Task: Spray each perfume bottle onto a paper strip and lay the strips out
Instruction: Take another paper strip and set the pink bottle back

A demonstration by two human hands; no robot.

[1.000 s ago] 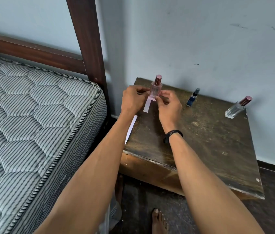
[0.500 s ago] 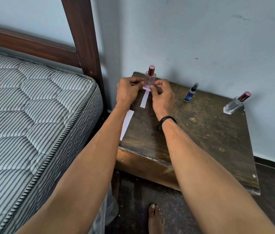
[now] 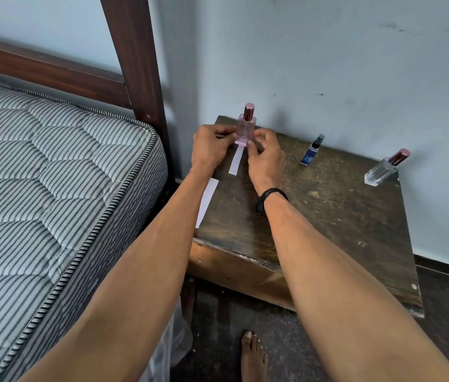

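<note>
A pink perfume bottle (image 3: 245, 129) with a rose metallic cap stands upright at the back left of the wooden table (image 3: 336, 216). My left hand (image 3: 209, 150) grips its left side. My right hand (image 3: 266, 158) pinches its lower right corner. A narrow white paper strip (image 3: 236, 161) runs from under the bottle's base toward me, flat on the table between my hands. A wider white strip (image 3: 207, 201) lies along the table's left edge, partly hidden by my left forearm. A small blue spray bottle (image 3: 311, 151) and a clear bottle (image 3: 383, 169) with a rose cap stand farther right.
A striped mattress (image 3: 52, 188) on a dark wooden bed frame (image 3: 135, 64) is close on the left of the table. A pale wall (image 3: 328, 64) rises right behind the bottles. My bare foot (image 3: 253, 357) is on the dark floor below the table's front edge.
The pink bottle went from tilted and held just above the table to upright on the end of the narrow strip. Both hands stayed on it and moved slightly toward the wall.
</note>
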